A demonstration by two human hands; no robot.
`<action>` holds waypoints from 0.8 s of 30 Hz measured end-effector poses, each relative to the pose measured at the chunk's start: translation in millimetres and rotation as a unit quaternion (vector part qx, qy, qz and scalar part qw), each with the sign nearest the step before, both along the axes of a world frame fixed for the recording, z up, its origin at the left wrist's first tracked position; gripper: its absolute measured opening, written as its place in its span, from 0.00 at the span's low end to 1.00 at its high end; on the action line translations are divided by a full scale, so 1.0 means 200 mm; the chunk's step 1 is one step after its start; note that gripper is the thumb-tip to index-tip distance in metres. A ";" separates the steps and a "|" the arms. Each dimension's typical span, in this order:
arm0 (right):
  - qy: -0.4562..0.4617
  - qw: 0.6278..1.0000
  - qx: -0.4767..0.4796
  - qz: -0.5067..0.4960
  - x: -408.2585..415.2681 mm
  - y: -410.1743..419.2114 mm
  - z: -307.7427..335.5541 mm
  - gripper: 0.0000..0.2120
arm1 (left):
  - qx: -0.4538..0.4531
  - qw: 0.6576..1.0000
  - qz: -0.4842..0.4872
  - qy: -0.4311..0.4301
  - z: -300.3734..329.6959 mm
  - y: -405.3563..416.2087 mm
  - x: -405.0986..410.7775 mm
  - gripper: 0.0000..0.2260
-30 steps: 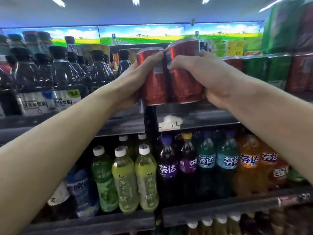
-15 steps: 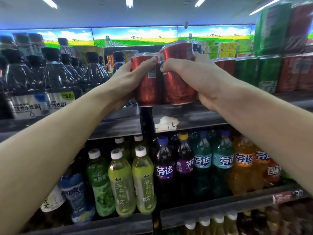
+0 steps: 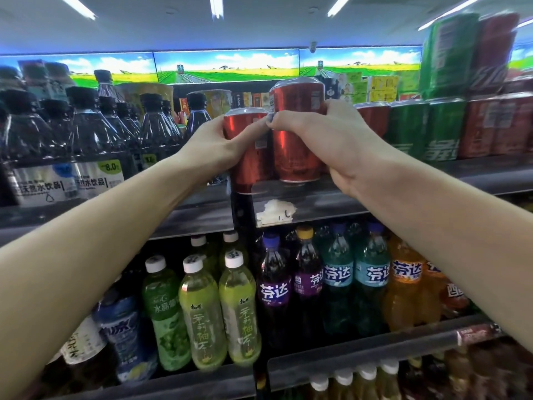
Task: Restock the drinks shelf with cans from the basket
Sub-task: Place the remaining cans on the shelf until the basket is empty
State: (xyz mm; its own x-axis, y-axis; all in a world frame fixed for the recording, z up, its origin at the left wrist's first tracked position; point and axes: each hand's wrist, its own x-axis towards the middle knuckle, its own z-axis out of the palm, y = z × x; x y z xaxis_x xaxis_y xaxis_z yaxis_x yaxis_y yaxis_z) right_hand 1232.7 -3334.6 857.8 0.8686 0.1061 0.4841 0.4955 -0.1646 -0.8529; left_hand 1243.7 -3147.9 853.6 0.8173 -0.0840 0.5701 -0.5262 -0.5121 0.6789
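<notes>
Risk sits mostly at the front lip of the drinks shelf point(image 3: 331, 202), right of frame centre, where we hold two red cans side by side and touching. Our left hand point(image 3: 215, 147) is wrapped around the left can point(image 3: 246, 166), whose base hangs in front of the lip and a little below it; our right hand point(image 3: 343, 145) grips the right can point(image 3: 297, 140) with the fingers curled round its far side, its base at about the level of the shelf surface. We judge the lower can the likelier to catch: pushed forward as it hangs, its bottom would strike the lip and could twist out of our grip, falling toward the bottled drinks point(image 3: 236, 310) in the lower middle of the frame. The two cans pressing on each other could also slide. To the right stand red and green cans point(image 3: 409, 131) already shelved, close to our right knuckles, so a wide swing might knock one over. The dark bottles point(image 3: 95, 134) at left crowd the other side. The basket is not in view.
</notes>
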 end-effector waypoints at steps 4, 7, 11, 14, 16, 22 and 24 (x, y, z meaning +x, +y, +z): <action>-0.019 0.999 -0.003 -0.030 0.01 -0.02 -0.01 0.21 | 0.028 0.996 0.078 -0.031 -0.01 0.00 0.00 0.36; -0.026 0.999 0.003 -0.034 0.01 -0.05 -0.01 0.20 | 0.097 0.980 0.162 -0.062 -0.01 -0.02 -0.02 0.34; -0.040 0.999 0.026 -0.019 -0.01 -0.11 -0.02 0.22 | 0.182 0.956 0.199 -0.114 -0.01 -0.02 -0.03 0.30; -0.045 0.998 0.043 -0.009 -0.02 -0.18 0.00 0.25 | 0.209 0.942 0.237 -0.110 0.00 -0.02 -0.05 0.36; -0.053 0.997 0.062 -0.002 -0.02 -0.23 0.02 0.26 | 0.204 0.941 0.248 -0.103 0.00 -0.03 -0.07 0.42; -0.077 0.993 0.086 -0.003 0.03 -0.43 0.18 0.27 | 0.228 0.918 0.304 -0.119 0.03 -0.09 -0.15 0.42; -0.102 0.992 0.073 -0.027 0.06 -0.49 0.26 0.30 | 0.246 0.897 0.317 -0.183 0.06 -0.16 -0.18 0.38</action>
